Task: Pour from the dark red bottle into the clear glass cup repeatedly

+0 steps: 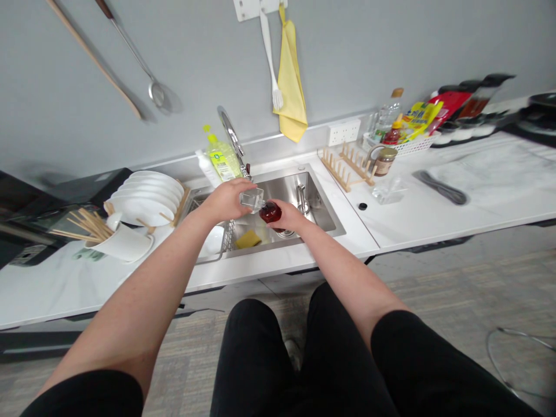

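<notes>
Above a stainless steel sink (284,188), my left hand (226,200) grips a clear square glass vessel (252,200), tilted with its narrow end toward the right. My right hand (289,215) holds a small bottle of dark red liquid (270,212), tilted the other way. The glass and the bottle meet at their ends, and my right fingers partly hide the bottle. Directly below my hands, a yellow sponge (247,238) lies in the sink.
A chrome faucet (230,136) and green dish soap bottle (223,159) stand behind the sink. White plates (145,197) fill a rack at left, beside a white utensil holder (119,243) of wooden chopsticks. A wooden rack (347,168), jar (385,161) and condiment basket (402,145) stand at right.
</notes>
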`<state>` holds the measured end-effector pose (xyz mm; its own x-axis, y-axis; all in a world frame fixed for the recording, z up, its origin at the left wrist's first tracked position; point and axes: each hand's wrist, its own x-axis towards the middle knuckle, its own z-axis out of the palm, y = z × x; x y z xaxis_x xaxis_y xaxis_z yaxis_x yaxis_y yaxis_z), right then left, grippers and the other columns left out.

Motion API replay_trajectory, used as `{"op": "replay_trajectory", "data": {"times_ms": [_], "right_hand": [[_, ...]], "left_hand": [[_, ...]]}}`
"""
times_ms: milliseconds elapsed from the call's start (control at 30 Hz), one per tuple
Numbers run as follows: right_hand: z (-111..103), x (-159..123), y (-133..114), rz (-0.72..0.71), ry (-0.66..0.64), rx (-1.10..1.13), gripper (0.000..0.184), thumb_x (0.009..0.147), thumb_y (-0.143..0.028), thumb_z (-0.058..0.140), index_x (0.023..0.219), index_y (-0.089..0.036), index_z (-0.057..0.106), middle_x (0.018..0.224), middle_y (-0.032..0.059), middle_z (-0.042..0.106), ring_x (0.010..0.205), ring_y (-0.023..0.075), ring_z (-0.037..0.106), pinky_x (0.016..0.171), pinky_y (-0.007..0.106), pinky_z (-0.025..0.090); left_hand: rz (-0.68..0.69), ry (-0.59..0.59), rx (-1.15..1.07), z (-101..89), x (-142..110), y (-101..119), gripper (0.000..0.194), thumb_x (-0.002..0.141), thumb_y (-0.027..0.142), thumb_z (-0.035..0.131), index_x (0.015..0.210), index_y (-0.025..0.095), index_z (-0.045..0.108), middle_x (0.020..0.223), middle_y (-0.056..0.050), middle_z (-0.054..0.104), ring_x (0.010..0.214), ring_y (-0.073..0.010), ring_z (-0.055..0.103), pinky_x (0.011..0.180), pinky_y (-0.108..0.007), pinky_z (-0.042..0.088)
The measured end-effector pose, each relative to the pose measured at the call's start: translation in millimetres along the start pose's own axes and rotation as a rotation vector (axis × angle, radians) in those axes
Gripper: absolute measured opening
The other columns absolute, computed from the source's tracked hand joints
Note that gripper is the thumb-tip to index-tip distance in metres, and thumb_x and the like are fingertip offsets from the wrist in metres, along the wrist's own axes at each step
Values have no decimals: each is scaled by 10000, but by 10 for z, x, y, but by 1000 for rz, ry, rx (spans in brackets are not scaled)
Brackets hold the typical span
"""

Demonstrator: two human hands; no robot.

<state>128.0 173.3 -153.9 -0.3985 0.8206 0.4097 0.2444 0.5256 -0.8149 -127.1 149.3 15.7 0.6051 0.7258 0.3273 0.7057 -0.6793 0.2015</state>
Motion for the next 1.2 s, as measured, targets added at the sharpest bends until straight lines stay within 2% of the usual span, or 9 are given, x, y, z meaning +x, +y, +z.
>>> {"op": "replay_trajectory", "data": {"times_ms": [633, 833, 1200], "right_hand": [[15, 1, 23, -7, 23, -22, 896, 667, -298, 1077, 1491, -261, 725, 1396, 85, 827, 1275, 336, 800, 1178, 501, 598], [8, -1, 8, -7, 21, -3, 886, 674, -274, 1070, 1490, -256, 725, 1391, 84, 829, 1270, 330, 801, 1177, 494, 596], [30, 12, 70, -4, 38, 12, 936, 664, -299, 1078, 1522, -257, 707, 1426, 93, 817, 1289, 333, 796, 1192, 501, 596]], "left_hand": [[59, -63, 99, -55, 68, 56, 714, 793, 390, 815, 1472, 173, 786, 1452, -176, 771, 1358, -394, 737, 1245, -556, 575], [63, -85, 127, -82, 93, 86, 718, 802, 391, 821, 1495, 209, 776, 1478, -154, 763, 1373, -391, 728, 1242, -555, 577], [107, -96, 160, -96, 151, 74, 728, 810, 357, 808, 1518, 192, 762, 1481, -162, 762, 1377, -393, 726, 1243, -547, 572]]}}
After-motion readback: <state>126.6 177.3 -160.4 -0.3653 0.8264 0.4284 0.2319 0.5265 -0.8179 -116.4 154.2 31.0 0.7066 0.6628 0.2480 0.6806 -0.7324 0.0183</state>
